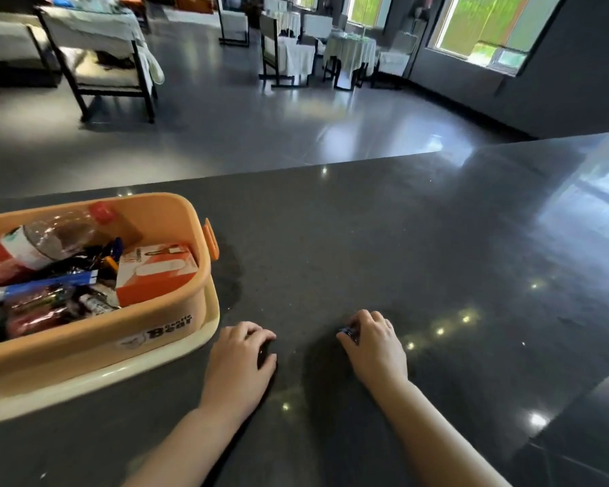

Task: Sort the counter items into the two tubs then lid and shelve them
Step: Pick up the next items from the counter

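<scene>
Two hands rest low in the frame on a dark, polished counter that mirrors ceiling lights and a window. Beyond its far edge, across the upper frame, lies a grey floor with cloth-covered tables, chairs and bright windows at upper right. At left centre stands an orange tub, unlidded, seated in a cream lid or tray, packed with a bottle, an orange box and wrappers. Just right of the tub's near corner, the left hand curls its fingers over a small dark thing against the counter, mostly hidden. Near it, the right hand pinches a small dark, bluish item at its fingertips, too blurred to name. Right of the hands the counter runs open to its near edge at lower right.
</scene>
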Available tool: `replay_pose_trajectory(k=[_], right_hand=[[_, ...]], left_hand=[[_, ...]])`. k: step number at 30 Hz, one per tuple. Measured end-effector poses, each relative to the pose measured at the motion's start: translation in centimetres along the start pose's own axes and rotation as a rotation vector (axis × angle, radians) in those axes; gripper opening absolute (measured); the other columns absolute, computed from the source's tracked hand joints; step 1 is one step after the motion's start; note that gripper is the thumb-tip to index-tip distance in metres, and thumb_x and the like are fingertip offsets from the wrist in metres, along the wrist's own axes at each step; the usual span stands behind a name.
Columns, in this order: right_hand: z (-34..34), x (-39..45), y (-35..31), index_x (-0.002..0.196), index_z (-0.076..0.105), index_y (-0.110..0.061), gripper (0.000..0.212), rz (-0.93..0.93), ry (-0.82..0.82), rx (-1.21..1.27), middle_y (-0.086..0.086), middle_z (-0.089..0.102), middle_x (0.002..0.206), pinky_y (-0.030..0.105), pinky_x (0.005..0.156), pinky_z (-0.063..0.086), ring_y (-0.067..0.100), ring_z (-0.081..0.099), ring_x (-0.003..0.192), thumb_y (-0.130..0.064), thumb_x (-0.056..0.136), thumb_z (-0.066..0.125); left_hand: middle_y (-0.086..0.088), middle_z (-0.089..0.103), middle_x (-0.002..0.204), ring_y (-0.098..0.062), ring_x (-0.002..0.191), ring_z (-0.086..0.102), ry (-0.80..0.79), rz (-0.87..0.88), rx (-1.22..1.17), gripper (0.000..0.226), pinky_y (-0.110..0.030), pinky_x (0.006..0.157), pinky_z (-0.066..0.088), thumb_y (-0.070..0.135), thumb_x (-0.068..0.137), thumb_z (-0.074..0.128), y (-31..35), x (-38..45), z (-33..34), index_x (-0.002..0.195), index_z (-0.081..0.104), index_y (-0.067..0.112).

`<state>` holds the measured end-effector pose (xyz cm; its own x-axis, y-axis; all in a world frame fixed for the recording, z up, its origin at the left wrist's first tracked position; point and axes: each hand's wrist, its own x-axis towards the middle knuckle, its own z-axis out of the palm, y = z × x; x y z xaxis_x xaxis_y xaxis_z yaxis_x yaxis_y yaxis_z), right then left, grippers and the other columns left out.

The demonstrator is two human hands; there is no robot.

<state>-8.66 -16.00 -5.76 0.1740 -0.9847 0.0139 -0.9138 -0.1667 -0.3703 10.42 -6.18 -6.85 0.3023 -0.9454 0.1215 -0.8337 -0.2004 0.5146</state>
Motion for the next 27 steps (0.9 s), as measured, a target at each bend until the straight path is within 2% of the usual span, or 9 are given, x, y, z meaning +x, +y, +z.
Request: replay_pose_trajectory(k=[6, 9, 13, 16, 17, 20, 25, 27], right_hand=[[-1.8, 1.3, -4.4, 0.094, 0.056, -0.022, 0.014, -0.177, 0.019, 0.097, -0.009, 0.057, 0.098, 0.028, 0.069, 0.040, 0.015, 0.050, 0.100, -0.036, 0.089, 0.057], [-3.9, 1.6, -10.2, 0.090, 0.057, -0.028, 0.008, -0.364, 0.023, 0.213, -0.014, 0.056, 0.093, 0.030, 0.069, 0.046, 0.009, 0.052, 0.092, -0.036, 0.088, 0.058], [-5.3, -0.3, -19.8, 0.089, 0.056, -0.033, 0.008, -0.617, 0.037, 0.343, -0.019, 0.055, 0.085, 0.027, 0.063, 0.043, 0.003, 0.053, 0.080, -0.039, 0.085, 0.060], [-4.1, -3.4, -26.9, 0.093, 0.054, -0.038, 0.010, -0.748, -0.021, 0.344, -0.022, 0.052, 0.081, 0.017, 0.058, 0.032, -0.002, 0.049, 0.072, -0.044, 0.086, 0.059], [-3.3, -4.5, -29.1, 0.095, 0.054, -0.039, 0.012, -0.792, -0.049, 0.329, -0.022, 0.053, 0.084, 0.017, 0.058, 0.031, -0.001, 0.048, 0.072, -0.043, 0.086, 0.060], [-0.8, -8.0, -35.2, 0.101, 0.055, -0.036, 0.017, -0.890, -0.126, 0.323, -0.020, 0.052, 0.093, 0.020, 0.061, 0.035, 0.002, 0.049, 0.079, -0.042, 0.087, 0.061], [3.5, -13.6, -43.9, 0.092, 0.057, -0.033, 0.010, -0.932, -0.256, 0.384, -0.016, 0.057, 0.088, 0.026, 0.065, 0.042, 0.003, 0.052, 0.079, -0.037, 0.085, 0.064], [4.9, -15.2, -47.0, 0.090, 0.057, -0.034, 0.010, -0.947, -0.269, 0.375, -0.017, 0.053, 0.083, 0.022, 0.063, 0.039, 0.002, 0.050, 0.076, -0.035, 0.084, 0.064]], left_hand=[[0.020, 0.049, 0.109, -0.001, 0.108, 0.043, 0.052, -0.025, -0.057, 0.025, -0.021, 0.098, 0.036, 0.037, 0.085, 0.062, -0.6, -0.9, -2.9, 0.110, 0.061, 0.037], [0.023, 0.049, 0.110, 0.001, 0.106, 0.042, 0.123, -0.080, -0.065, 0.023, -0.020, 0.098, 0.035, 0.040, 0.086, 0.058, -1.4, -2.4, -6.5, 0.109, 0.059, 0.039], [0.026, 0.047, 0.109, 0.002, 0.105, 0.042, 0.227, -0.209, -0.022, 0.022, -0.020, 0.094, 0.037, 0.042, 0.086, 0.055, -4.6, -6.4, -12.4, 0.108, 0.058, 0.041], [0.022, 0.049, 0.112, 0.001, 0.109, 0.044, 0.339, -0.299, 0.028, 0.024, -0.022, 0.096, 0.038, 0.040, 0.085, 0.057, -8.2, -9.9, -17.2, 0.110, 0.059, 0.040], [0.020, 0.051, 0.114, -0.002, 0.110, 0.045, 0.377, -0.322, 0.048, 0.025, -0.024, 0.096, 0.039, 0.039, 0.085, 0.057, -9.5, -10.9, -18.8, 0.110, 0.060, 0.039], [0.014, 0.054, 0.111, -0.007, 0.107, 0.048, 0.462, -0.397, 0.089, 0.025, -0.030, 0.095, 0.041, 0.038, 0.086, 0.057, -13.4, -14.0, -23.4, 0.111, 0.062, 0.035], [0.012, 0.056, 0.110, -0.009, 0.109, 0.048, 0.547, -0.459, 0.102, 0.024, -0.029, 0.096, 0.039, 0.032, 0.086, 0.061, -20.8, -18.6, -29.8, 0.109, 0.064, 0.030], [0.014, 0.056, 0.109, -0.007, 0.107, 0.047, 0.558, -0.451, 0.114, 0.023, -0.028, 0.095, 0.040, 0.033, 0.086, 0.059, -23.9, -19.8, -31.9, 0.109, 0.064, 0.030]])
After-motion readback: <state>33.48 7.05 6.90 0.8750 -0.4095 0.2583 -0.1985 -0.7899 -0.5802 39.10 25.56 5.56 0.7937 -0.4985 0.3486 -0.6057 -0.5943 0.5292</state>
